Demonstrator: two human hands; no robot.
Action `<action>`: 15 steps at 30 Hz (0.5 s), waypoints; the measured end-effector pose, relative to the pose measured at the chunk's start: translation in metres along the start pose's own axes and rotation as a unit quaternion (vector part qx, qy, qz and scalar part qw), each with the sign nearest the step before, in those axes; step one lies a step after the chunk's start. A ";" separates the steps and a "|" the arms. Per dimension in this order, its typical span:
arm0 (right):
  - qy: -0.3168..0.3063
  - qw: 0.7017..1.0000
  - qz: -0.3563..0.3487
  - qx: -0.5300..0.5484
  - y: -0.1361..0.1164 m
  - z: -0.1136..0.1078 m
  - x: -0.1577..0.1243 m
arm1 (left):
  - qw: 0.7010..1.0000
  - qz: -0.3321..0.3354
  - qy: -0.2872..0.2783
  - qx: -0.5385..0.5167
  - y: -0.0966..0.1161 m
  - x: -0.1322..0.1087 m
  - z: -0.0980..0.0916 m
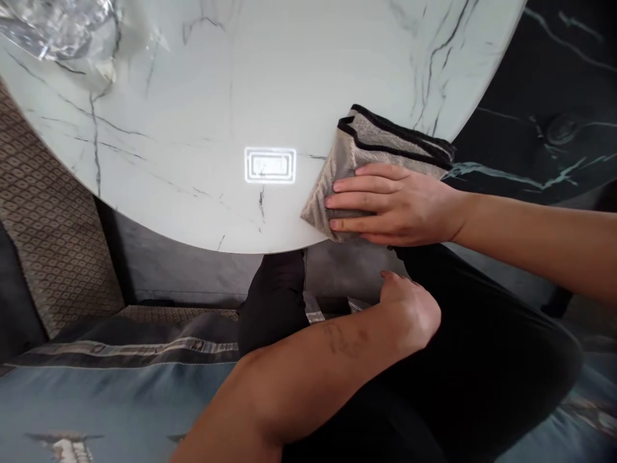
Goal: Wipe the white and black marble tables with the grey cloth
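My right hand lies flat with its fingers stretched out on a folded grey cloth with black trim. The cloth rests at the near edge of a round white marble-patterned table. My left hand hangs below the table edge, resting against my dark-trousered leg. Its fingers are turned away and hidden, and I see nothing in it.
Crumpled clear plastic lies on the table's far left. A bright rectangular light reflection shows on the tabletop. A patterned brown cushion is at the left, a blue-grey seat cover below, dark marble flooring to the right.
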State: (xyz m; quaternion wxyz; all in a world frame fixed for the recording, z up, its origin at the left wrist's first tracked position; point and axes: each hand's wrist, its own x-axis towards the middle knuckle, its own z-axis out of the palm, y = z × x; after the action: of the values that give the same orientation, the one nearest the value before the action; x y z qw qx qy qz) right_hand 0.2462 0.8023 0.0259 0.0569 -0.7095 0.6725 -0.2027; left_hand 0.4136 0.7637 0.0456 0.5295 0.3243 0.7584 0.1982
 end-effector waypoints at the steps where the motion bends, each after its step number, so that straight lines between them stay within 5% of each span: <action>1: 0.006 1.000 0.001 -0.002 -0.001 0.001 0.001 | 1.000 -0.001 0.003 0.003 0.000 -0.001 -0.001; 15: -0.001 0.995 0.059 -0.077 -0.027 0.003 0.034 | 1.000 0.009 -0.019 0.013 0.000 0.003 0.001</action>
State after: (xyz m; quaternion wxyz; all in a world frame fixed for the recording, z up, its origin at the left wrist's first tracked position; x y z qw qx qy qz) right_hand 0.2727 0.7708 0.0402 0.0140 -0.6713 0.7265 -0.1459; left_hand 0.4141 0.7661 0.0430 0.5374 0.3420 0.7479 0.1868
